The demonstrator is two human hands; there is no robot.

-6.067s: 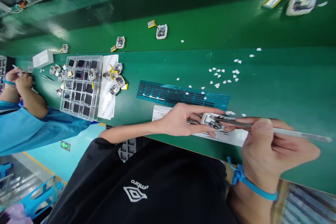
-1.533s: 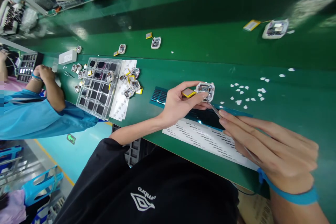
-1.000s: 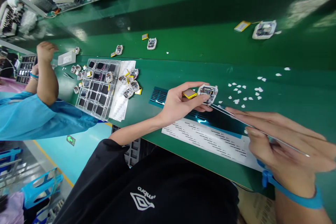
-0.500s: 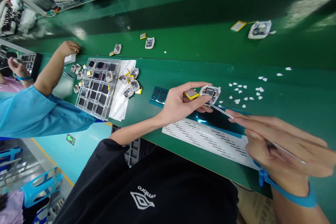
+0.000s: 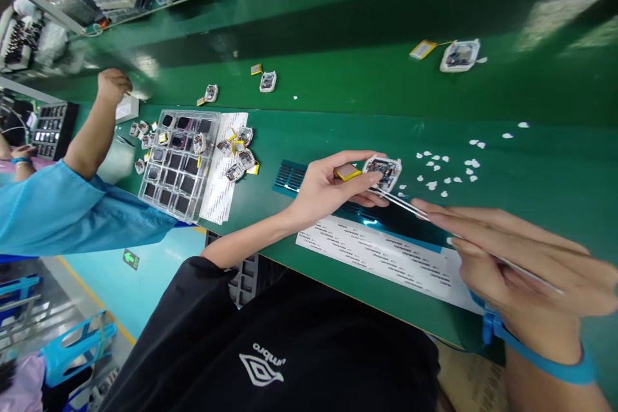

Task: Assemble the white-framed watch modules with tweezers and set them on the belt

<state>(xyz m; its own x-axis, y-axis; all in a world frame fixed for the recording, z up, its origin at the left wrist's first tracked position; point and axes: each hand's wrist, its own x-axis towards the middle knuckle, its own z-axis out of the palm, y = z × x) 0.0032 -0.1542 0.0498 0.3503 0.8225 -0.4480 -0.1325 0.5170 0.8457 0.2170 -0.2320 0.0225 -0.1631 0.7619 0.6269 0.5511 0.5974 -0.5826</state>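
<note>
My left hand (image 5: 328, 187) is closed on a white smartwatch case (image 5: 385, 174) whose circuit board faces up. A yellow-edged battery (image 5: 347, 171) sticks out by that hand's fingers, beside the case. Between the fingers of my right hand (image 5: 512, 251) is a pair of metal tweezers (image 5: 404, 204). The tweezers' tips reach the lower edge of the case, near my left thumb; what lies between the tips is too small to make out. Below both hands lie a dark film sheet (image 5: 415, 232) and a white printed sheet (image 5: 376, 257).
Small white stickers (image 5: 437, 168) are scattered to the right. Another open watch case (image 5: 460, 56) with its battery lies farther back. At left stand a clear compartment tray (image 5: 196, 203) and a pile of watch cases (image 5: 246, 159). A co-worker's arm (image 5: 91, 129) reaches over the green bench.
The tweezers' two prongs now show separately at the case's lower edge. My left hand and the case sit slightly farther left in view. The co-worker's hand has moved left and up.
</note>
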